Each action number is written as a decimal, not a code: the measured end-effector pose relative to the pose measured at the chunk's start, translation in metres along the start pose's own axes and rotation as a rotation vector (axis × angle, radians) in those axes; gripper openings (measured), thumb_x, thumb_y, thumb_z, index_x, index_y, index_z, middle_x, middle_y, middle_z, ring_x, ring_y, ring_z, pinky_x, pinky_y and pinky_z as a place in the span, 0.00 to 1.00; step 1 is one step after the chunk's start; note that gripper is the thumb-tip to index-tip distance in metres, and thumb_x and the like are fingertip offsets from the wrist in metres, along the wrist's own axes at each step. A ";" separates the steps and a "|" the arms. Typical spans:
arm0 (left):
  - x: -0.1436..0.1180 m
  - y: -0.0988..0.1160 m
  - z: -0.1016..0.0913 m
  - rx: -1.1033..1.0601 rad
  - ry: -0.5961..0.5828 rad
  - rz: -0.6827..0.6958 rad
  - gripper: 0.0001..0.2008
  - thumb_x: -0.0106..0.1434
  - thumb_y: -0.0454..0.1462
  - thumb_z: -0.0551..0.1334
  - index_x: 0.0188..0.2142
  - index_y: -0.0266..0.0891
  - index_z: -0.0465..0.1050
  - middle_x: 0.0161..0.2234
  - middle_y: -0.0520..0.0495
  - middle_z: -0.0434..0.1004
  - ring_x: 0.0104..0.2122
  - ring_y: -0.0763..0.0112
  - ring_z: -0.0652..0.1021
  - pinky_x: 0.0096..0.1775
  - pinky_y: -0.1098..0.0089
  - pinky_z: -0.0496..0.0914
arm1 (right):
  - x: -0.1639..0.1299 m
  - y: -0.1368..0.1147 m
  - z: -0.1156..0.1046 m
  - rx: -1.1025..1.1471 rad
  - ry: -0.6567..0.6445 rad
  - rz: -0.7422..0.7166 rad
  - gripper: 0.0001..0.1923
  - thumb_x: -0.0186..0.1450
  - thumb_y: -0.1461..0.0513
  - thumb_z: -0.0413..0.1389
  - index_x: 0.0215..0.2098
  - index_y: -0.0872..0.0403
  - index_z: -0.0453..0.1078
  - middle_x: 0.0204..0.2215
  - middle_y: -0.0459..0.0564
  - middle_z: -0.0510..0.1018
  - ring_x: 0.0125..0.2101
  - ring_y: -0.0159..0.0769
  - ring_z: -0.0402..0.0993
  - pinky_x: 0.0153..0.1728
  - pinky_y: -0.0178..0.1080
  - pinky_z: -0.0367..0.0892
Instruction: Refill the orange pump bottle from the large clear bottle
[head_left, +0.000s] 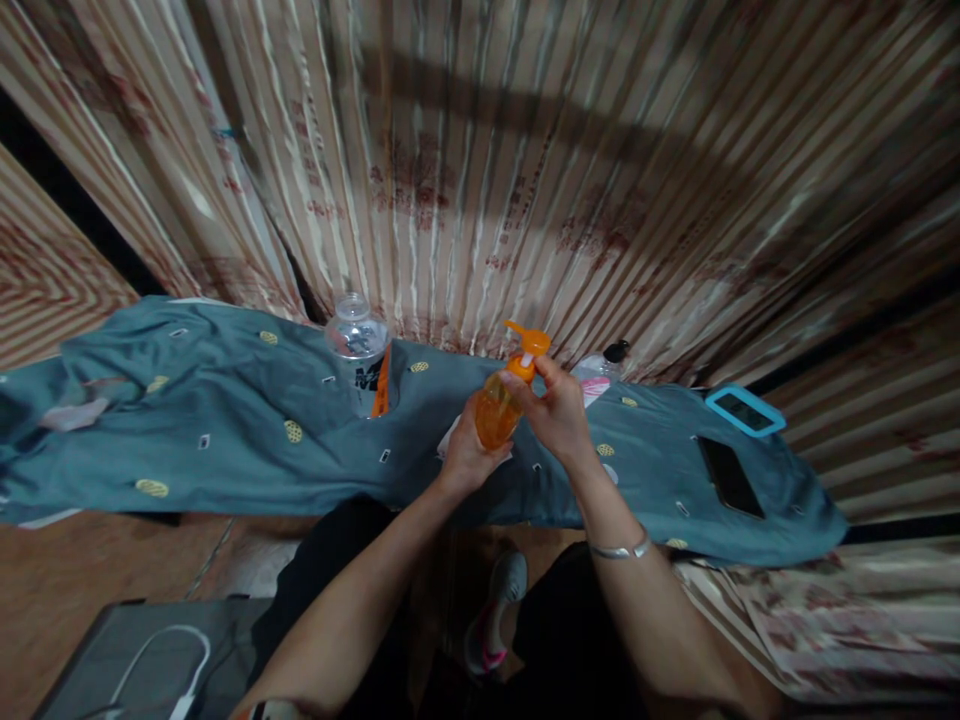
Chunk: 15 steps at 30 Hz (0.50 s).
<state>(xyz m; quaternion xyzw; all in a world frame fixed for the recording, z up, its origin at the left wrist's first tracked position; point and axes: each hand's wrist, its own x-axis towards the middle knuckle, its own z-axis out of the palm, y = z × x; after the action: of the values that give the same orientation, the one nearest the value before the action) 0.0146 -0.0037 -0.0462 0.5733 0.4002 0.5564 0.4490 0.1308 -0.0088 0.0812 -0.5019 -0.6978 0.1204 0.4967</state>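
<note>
Teal cloth (247, 455), printed with yellow ovals and small pale rectangles, covered the long, narrow bench (420, 480), lying rumpled toward its left end and hanging over the front edge. Behind it rose a striped curtain (450, 130) with reddish floral prints, gathered in close vertical pleats, and a broad shadow crossed its upper part. One dark pole (90, 200) slanted down the left side of the room; brown flooring (202, 550) showed below the bench.

Over the middle of the bench, an orange pump bottle (495, 418) was held slightly tilted, its nozzle pointing left. The left hand (466, 450) was clamped around the lower body, while the right hand (556, 405) had its fingers closed on the collar beneath the pump head.

On the cloth to the left stood a clear container (358, 362) with a black and orange label. Just beyond the right hand was a clear bottle (598, 370) with a black top. Farther right lay a blue-framed device (745, 411) and, near it, a black phone (729, 477).
</note>
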 end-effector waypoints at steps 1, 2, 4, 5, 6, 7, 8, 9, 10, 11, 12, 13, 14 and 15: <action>0.000 0.001 0.000 0.019 -0.005 -0.004 0.41 0.47 0.32 0.74 0.59 0.44 0.63 0.54 0.42 0.77 0.52 0.54 0.79 0.56 0.51 0.73 | -0.001 -0.002 0.001 -0.008 0.018 0.007 0.23 0.68 0.42 0.55 0.36 0.53 0.70 0.34 0.50 0.77 0.38 0.40 0.74 0.44 0.40 0.68; 0.000 0.002 -0.001 0.040 -0.011 -0.007 0.40 0.48 0.33 0.74 0.59 0.44 0.62 0.54 0.42 0.77 0.52 0.54 0.80 0.56 0.52 0.74 | -0.002 -0.003 0.002 -0.005 0.024 0.015 0.23 0.68 0.41 0.56 0.35 0.52 0.70 0.34 0.49 0.77 0.38 0.40 0.73 0.44 0.40 0.68; 0.000 0.005 -0.003 0.074 -0.021 0.000 0.40 0.48 0.34 0.74 0.59 0.44 0.62 0.54 0.41 0.77 0.52 0.54 0.80 0.55 0.53 0.74 | -0.006 0.000 0.004 0.042 0.005 0.041 0.22 0.67 0.42 0.57 0.37 0.52 0.70 0.35 0.49 0.77 0.38 0.39 0.73 0.45 0.40 0.68; -0.001 0.006 -0.003 0.087 -0.023 0.010 0.40 0.48 0.34 0.74 0.60 0.43 0.62 0.55 0.41 0.77 0.52 0.54 0.80 0.55 0.53 0.74 | -0.008 0.005 0.006 0.089 -0.002 0.058 0.22 0.67 0.42 0.58 0.41 0.52 0.71 0.37 0.49 0.78 0.40 0.39 0.74 0.46 0.40 0.69; -0.001 0.007 -0.004 0.101 -0.021 0.023 0.40 0.48 0.33 0.74 0.60 0.43 0.62 0.55 0.41 0.77 0.52 0.54 0.80 0.55 0.54 0.73 | -0.012 0.012 0.007 0.148 0.002 0.081 0.23 0.67 0.42 0.57 0.44 0.52 0.71 0.40 0.50 0.78 0.43 0.40 0.74 0.48 0.41 0.69; -0.001 0.007 -0.004 0.112 -0.018 0.035 0.40 0.48 0.33 0.73 0.60 0.43 0.62 0.55 0.41 0.77 0.52 0.55 0.79 0.56 0.54 0.73 | -0.015 0.020 0.009 0.211 0.015 0.117 0.25 0.68 0.41 0.55 0.49 0.51 0.71 0.45 0.51 0.78 0.46 0.41 0.74 0.50 0.42 0.69; -0.001 0.007 -0.004 0.119 -0.014 0.043 0.40 0.48 0.33 0.73 0.60 0.43 0.62 0.55 0.42 0.77 0.53 0.55 0.79 0.57 0.54 0.72 | -0.020 0.030 0.010 0.260 0.041 0.170 0.26 0.69 0.41 0.52 0.52 0.51 0.71 0.49 0.52 0.78 0.50 0.42 0.74 0.52 0.43 0.69; -0.001 0.006 -0.004 0.116 -0.009 0.049 0.40 0.48 0.33 0.73 0.59 0.43 0.62 0.55 0.42 0.77 0.54 0.55 0.79 0.58 0.54 0.72 | -0.025 0.041 0.012 0.275 0.056 0.245 0.28 0.72 0.41 0.46 0.54 0.51 0.70 0.52 0.53 0.77 0.53 0.42 0.73 0.53 0.44 0.70; -0.001 0.006 -0.003 0.103 -0.005 0.050 0.40 0.48 0.33 0.73 0.59 0.43 0.62 0.55 0.42 0.77 0.54 0.56 0.78 0.59 0.54 0.71 | -0.031 0.052 0.014 0.237 0.049 0.335 0.29 0.73 0.43 0.41 0.56 0.52 0.70 0.53 0.55 0.77 0.53 0.42 0.74 0.52 0.44 0.71; -0.001 0.005 -0.003 0.082 -0.005 0.048 0.39 0.48 0.32 0.72 0.59 0.43 0.62 0.55 0.43 0.77 0.54 0.56 0.78 0.59 0.54 0.71 | -0.038 0.062 0.016 0.150 0.011 0.426 0.28 0.74 0.46 0.39 0.57 0.53 0.69 0.53 0.56 0.77 0.53 0.42 0.74 0.51 0.44 0.71; -0.001 0.005 -0.002 0.055 -0.008 0.044 0.39 0.47 0.32 0.72 0.58 0.43 0.63 0.54 0.43 0.77 0.54 0.57 0.78 0.59 0.55 0.71 | -0.045 0.071 0.018 0.033 -0.051 0.497 0.25 0.75 0.50 0.40 0.57 0.54 0.70 0.53 0.56 0.77 0.52 0.41 0.75 0.50 0.43 0.72; -0.001 0.005 -0.001 0.028 -0.009 0.037 0.38 0.47 0.32 0.72 0.58 0.43 0.63 0.53 0.44 0.78 0.52 0.58 0.79 0.57 0.56 0.71 | -0.053 0.078 0.020 -0.044 -0.096 0.542 0.22 0.73 0.54 0.44 0.56 0.54 0.71 0.51 0.56 0.78 0.51 0.42 0.76 0.50 0.42 0.72; -0.001 0.006 -0.001 0.009 -0.008 0.027 0.38 0.47 0.31 0.72 0.57 0.43 0.63 0.51 0.45 0.78 0.51 0.59 0.80 0.56 0.57 0.72 | -0.060 0.084 0.023 -0.105 -0.138 0.573 0.19 0.71 0.58 0.49 0.55 0.54 0.72 0.49 0.56 0.80 0.49 0.43 0.77 0.49 0.42 0.71; -0.001 0.007 0.000 0.000 -0.003 0.017 0.37 0.46 0.31 0.71 0.56 0.43 0.63 0.50 0.45 0.79 0.49 0.60 0.80 0.54 0.58 0.73 | -0.067 0.088 0.025 -0.148 -0.172 0.593 0.18 0.68 0.61 0.53 0.54 0.55 0.73 0.46 0.56 0.80 0.48 0.43 0.78 0.49 0.42 0.71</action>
<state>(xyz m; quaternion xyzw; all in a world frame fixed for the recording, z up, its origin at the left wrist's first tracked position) 0.0141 -0.0064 -0.0393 0.5776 0.3945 0.5595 0.4447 0.1614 -0.0146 -0.0279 -0.7062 -0.5674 0.2511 0.3411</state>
